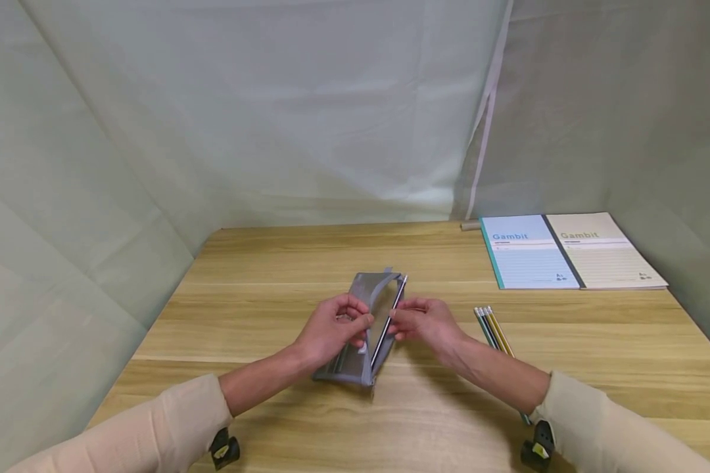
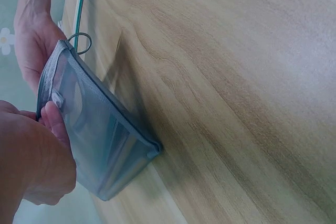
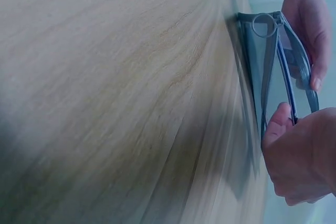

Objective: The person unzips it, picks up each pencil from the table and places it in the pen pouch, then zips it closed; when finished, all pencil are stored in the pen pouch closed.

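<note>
A grey see-through zip pencil pouch (image 1: 364, 284) stands tilted at the middle of the table, its zipped mouth spread apart. My left hand (image 1: 331, 326) pinches the left edge of that mouth between thumb and fingers, close to the pale zip tag (image 2: 57, 98). A dark striped pencil (image 1: 384, 334) lies lengthwise inside the mouth, its pale end sticking out at the far end. My right hand (image 1: 430, 324) holds the pencil at the pouch's right edge, thumb and fingers around it. Some slim shapes show faintly through the mesh.
Several pencils (image 1: 493, 328) lie side by side on the wooden table (image 1: 260, 263), partly under my right forearm. At the back right lie a blue notebook (image 1: 529, 263) and a cream notebook (image 1: 612, 259). Pale cloth (image 1: 331, 112) hangs behind the table.
</note>
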`<action>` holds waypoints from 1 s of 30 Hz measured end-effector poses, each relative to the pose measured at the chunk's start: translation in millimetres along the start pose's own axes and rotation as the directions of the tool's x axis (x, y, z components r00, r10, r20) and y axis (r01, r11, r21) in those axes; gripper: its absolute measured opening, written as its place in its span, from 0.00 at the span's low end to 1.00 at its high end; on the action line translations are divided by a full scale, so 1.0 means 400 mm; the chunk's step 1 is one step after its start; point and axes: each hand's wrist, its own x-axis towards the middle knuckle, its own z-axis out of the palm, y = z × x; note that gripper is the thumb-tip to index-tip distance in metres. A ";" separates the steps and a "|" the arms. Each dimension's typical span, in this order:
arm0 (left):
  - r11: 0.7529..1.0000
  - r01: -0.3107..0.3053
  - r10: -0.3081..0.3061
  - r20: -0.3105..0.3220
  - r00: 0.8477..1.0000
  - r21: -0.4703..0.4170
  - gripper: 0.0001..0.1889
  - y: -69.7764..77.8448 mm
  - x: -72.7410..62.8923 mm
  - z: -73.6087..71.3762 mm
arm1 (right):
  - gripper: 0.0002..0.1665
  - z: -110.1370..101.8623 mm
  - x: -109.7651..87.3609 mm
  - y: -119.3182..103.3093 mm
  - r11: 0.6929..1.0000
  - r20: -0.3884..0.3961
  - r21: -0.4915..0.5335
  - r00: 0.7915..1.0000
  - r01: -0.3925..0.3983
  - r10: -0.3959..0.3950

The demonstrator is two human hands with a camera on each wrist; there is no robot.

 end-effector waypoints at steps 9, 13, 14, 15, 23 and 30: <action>1.000 -0.015 0.015 0.008 1.000 -0.009 0.07 -0.002 0.000 -0.001 | 0.13 0.016 0.002 0.002 0.999 0.025 -0.029 0.999 -0.020 0.021; 1.000 -0.019 0.019 0.012 1.000 -0.012 0.07 -0.001 0.000 -0.001 | 0.15 0.020 0.007 0.002 0.998 0.014 -0.060 1.000 -0.027 0.028; 1.000 -0.019 0.019 0.011 1.000 -0.011 0.08 -0.001 -0.001 -0.001 | 0.16 0.021 0.007 0.002 0.997 0.011 -0.069 1.000 -0.029 0.029; 1.000 -0.017 0.017 0.010 1.000 -0.012 0.08 0.000 -0.001 -0.001 | 0.16 0.021 0.007 0.002 0.997 0.009 -0.074 0.999 -0.030 0.030; 1.000 -0.009 0.009 0.011 1.000 -0.027 0.07 -0.002 -0.001 -0.004 | 0.18 0.016 0.001 0.001 0.997 -0.029 -0.081 0.999 0.016 -0.018; 1.000 -0.001 0.002 0.007 1.000 -0.009 0.07 -0.003 -0.001 -0.003 | 0.17 -0.010 -0.015 -0.002 0.986 -0.048 -0.162 0.997 0.045 -0.053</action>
